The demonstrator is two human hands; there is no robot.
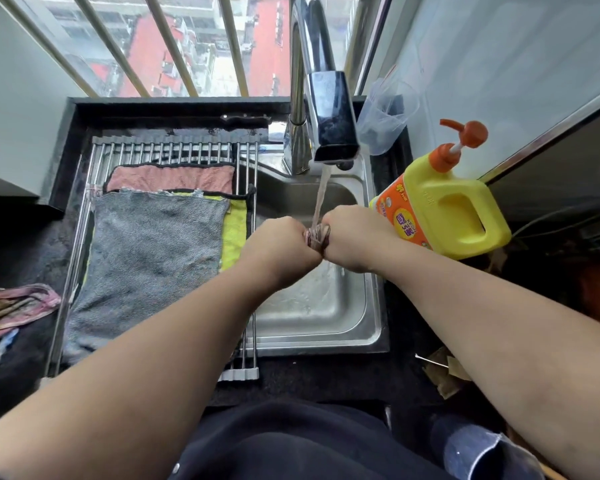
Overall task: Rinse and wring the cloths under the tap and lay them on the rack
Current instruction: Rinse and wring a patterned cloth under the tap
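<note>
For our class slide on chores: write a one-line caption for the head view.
Left hand and right hand wring a cloth under the running tap; a grey cloth lies on the rack.

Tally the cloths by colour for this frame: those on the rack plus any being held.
Pink cloth, on the rack: 1
Grey cloth, on the rack: 1
Yellow-green cloth, on the rack: 1
Brownish cloth, gripped by left hand and right hand: 1
Total: 4
</note>
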